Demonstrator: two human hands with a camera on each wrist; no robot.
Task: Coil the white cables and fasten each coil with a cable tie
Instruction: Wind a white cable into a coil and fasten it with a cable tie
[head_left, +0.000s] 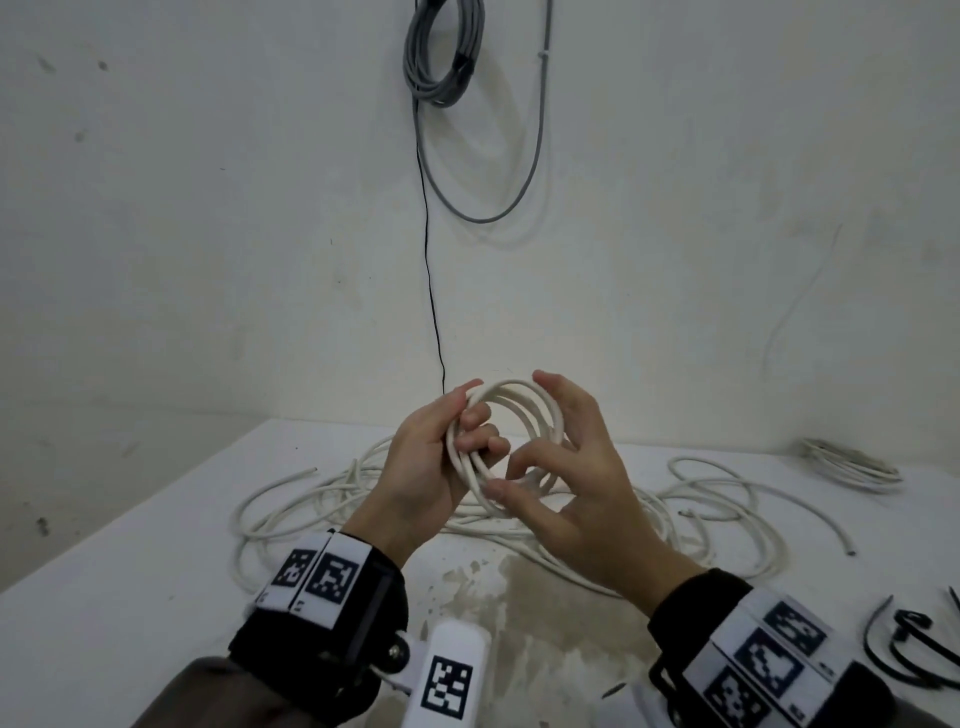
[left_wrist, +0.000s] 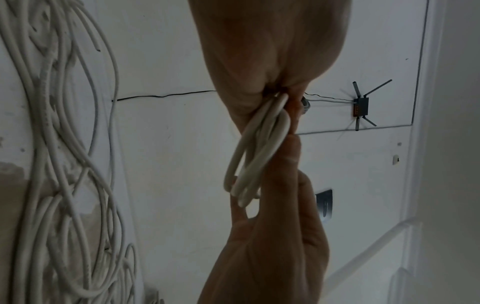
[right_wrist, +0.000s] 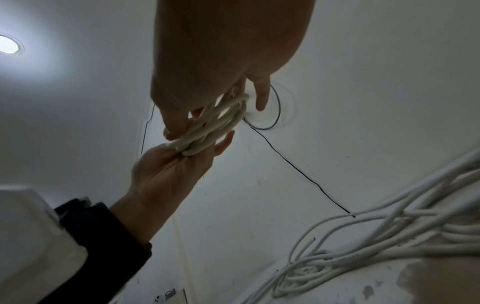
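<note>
A small coil of white cable (head_left: 511, 388) is held upright above the white table (head_left: 130, 571). My left hand (head_left: 467, 421) grips the coil's left side, thumb outside and fingers curled through the loop. My right hand (head_left: 524, 457) holds the right side, fingers curved around it and thumb on the lower strands. The left wrist view shows the coil (left_wrist: 259, 148) edge-on between the left hand (left_wrist: 259, 61) and right hand (left_wrist: 272, 236). In the right wrist view the coil (right_wrist: 215, 125) sits between the right hand (right_wrist: 221, 61) and left hand (right_wrist: 168, 174).
Loose white cables (head_left: 322, 499) lie tangled on the table under my hands. A coiled white bundle (head_left: 852, 462) lies at the far right. Black cable ties (head_left: 909, 639) lie near my right wrist. A grey cable coil (head_left: 441, 52) hangs on the wall behind.
</note>
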